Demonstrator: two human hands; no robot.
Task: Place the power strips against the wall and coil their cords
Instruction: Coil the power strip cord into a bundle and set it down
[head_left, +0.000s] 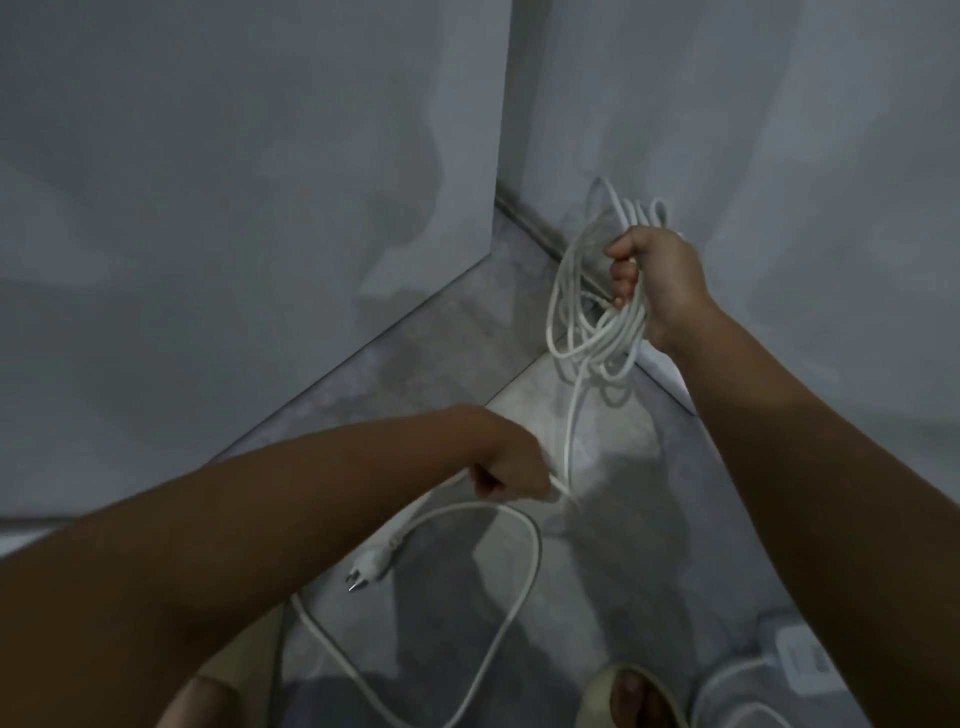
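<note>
My right hand (655, 280) is closed around a bundle of white cord loops (582, 317), held up in front of the corner of the grey wall. One strand drops from the bundle to my left hand (511, 465), which pinches the cord low over the floor. From there the loose cord (511, 587) runs in a wide loop across the floor. Its white plug (370, 566) lies on the floor below my left forearm. A white power strip (802, 662) with its own cord sits at the bottom right, partly hidden by my right arm.
Grey walls (234, 208) meet in a corner ahead, with a skirting strip (530, 223) along the floor. The floor (613, 545) is pale grey tile. My sandalled foot (631, 696) shows at the bottom edge, close to the power strip's cord.
</note>
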